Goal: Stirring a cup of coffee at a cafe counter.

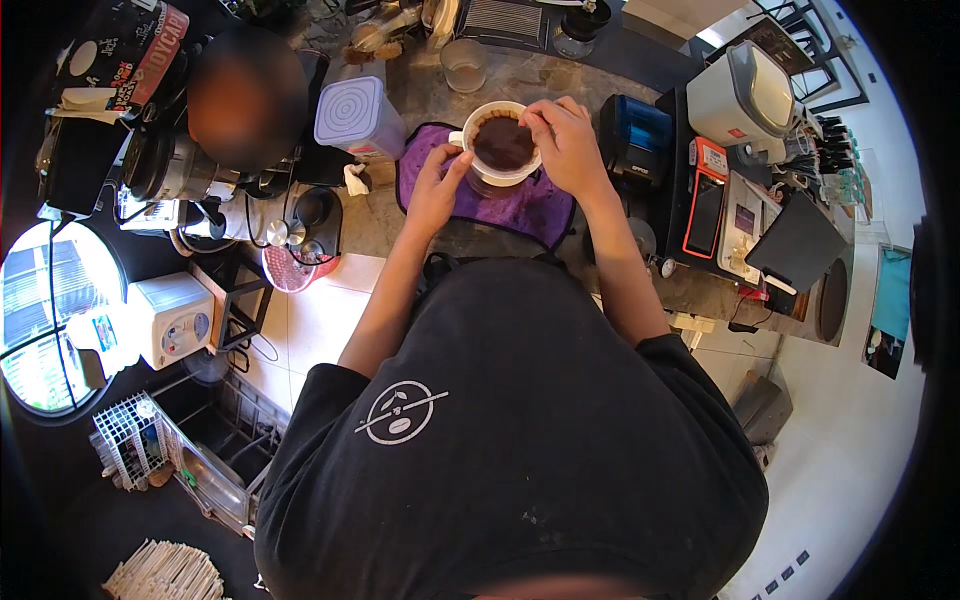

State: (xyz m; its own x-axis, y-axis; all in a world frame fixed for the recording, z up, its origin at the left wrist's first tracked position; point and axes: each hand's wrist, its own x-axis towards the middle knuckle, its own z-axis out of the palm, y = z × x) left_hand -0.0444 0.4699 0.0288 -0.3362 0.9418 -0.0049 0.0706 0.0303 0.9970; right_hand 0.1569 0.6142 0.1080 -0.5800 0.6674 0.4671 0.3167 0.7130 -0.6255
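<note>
A white coffee dripper [500, 179] with a paper filter [486, 122] and dark wet coffee grounds [504, 144] stands over a purple cloth [420, 180] with a black edge. What carries the dripper is mostly hidden beneath it; a glass rim seems to show below. My left hand [442, 180] is at the dripper's near left side, thumb and fingers by its handle [456, 139]; how firmly it holds is unclear. My right hand [561, 139] has its fingertips on the filter's upper right edge, apparently pinching it.
A lidded plastic tub [358, 116] and crumpled tissue [355, 180] lie left of the cloth. Beyond the dripper stands a glass [463, 67]. A black printer [636, 139] is at the right. A red basket [289, 270] sits lower left, and a person's blurred head shows upper left.
</note>
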